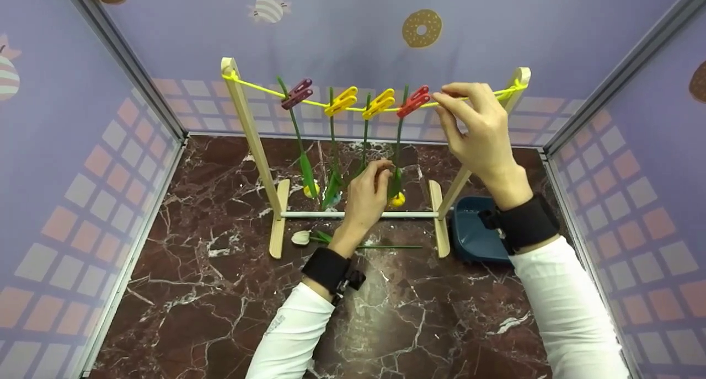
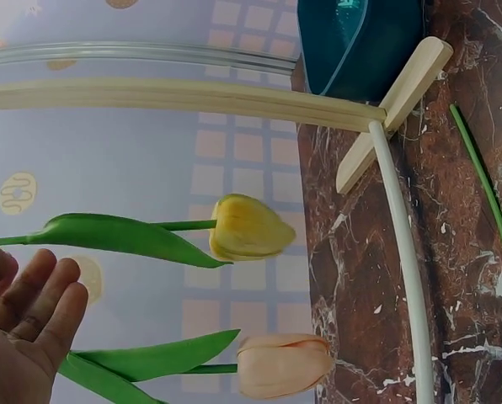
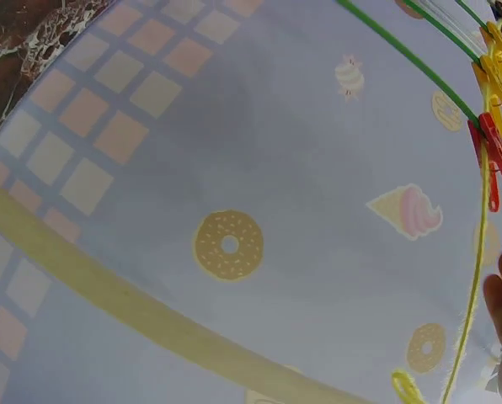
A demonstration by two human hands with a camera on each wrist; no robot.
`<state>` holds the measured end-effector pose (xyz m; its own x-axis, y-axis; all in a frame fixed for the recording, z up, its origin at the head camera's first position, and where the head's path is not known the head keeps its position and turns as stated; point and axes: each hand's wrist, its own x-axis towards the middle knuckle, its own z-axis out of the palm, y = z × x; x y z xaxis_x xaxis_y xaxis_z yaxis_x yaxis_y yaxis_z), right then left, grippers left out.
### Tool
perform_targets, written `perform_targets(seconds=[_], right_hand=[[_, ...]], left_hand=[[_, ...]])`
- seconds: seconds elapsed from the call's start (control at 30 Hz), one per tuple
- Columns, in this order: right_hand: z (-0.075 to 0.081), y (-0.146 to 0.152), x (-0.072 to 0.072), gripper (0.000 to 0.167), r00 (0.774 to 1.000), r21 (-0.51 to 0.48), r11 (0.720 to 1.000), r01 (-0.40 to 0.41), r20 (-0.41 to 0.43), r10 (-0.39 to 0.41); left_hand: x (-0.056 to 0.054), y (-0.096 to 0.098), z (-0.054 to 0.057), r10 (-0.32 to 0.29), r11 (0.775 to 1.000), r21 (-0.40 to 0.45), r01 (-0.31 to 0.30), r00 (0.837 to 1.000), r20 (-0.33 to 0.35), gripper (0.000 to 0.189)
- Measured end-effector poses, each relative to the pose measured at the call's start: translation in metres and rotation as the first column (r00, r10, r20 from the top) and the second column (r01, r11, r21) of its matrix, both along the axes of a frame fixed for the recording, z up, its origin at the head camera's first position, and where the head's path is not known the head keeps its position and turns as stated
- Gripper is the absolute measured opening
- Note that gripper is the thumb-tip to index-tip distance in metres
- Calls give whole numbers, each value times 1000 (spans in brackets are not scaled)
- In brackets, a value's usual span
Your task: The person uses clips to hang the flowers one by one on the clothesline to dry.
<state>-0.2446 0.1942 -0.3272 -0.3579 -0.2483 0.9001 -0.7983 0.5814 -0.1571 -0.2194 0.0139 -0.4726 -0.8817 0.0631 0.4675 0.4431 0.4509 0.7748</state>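
Four tulips hang head-down from a yellow string, held by a purple clothespin, two yellow clothespins and a red clothespin. My right hand is just right of the red clothespin, fingers loosely bent and holding nothing. Lower down, my left hand is among the hanging stems, its fingers relaxed. In the left wrist view, those fingers lie close beside the stem of the yellow tulip; a peach tulip hangs near it.
A wooden stand with a white crossbar carries the string. On the marbled surface in front lies a white tulip with its stem pointing right. A dark blue basin stands by the right foot. Patterned walls enclose three sides.
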Motion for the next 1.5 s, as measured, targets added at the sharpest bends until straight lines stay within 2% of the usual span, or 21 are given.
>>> perform_targets(seconds=[0.13, 0.43, 0.67, 0.9, 1.1, 1.3, 1.4, 1.5], right_hand=[[-19, 6, 5, 18, 999, -76, 997, -7, -36, 4], [-61, 18, 13, 23, 1000, -76, 997, 8, -7, -9], [-98, 37, 22, 26, 998, -61, 997, 40, 54, -37], [-132, 63, 29, 27, 986, -66, 991, 118, 125, -109], [-162, 85, 32, 24, 953, -43, 978, 202, 241, -186], [-192, 111, 36, 23, 913, -5, 964, 266, 323, -250], [-206, 129, 41, 26, 881, 39, 953, 301, 371, -293], [-218, 148, 45, 26, 831, 91, 934, 344, 433, -349]], left_hand=[[1, -1, -2, -16, 1000, -7, 16, 1000, -17, 24], [4, -8, -12, -13, 1000, -6, 12, 998, -55, 21], [11, -20, -27, -47, 999, 18, 47, 999, -14, 22], [16, -27, -42, -50, 999, 17, 49, 999, 21, 22], [18, -29, -55, -17, 1000, -17, 17, 1000, 8, 20], [22, -35, -67, -14, 999, -31, 15, 999, 29, 18], [25, -38, -73, -6, 999, -43, 8, 999, 39, 18], [28, -40, -78, 4, 998, -59, -1, 999, 52, 17]])
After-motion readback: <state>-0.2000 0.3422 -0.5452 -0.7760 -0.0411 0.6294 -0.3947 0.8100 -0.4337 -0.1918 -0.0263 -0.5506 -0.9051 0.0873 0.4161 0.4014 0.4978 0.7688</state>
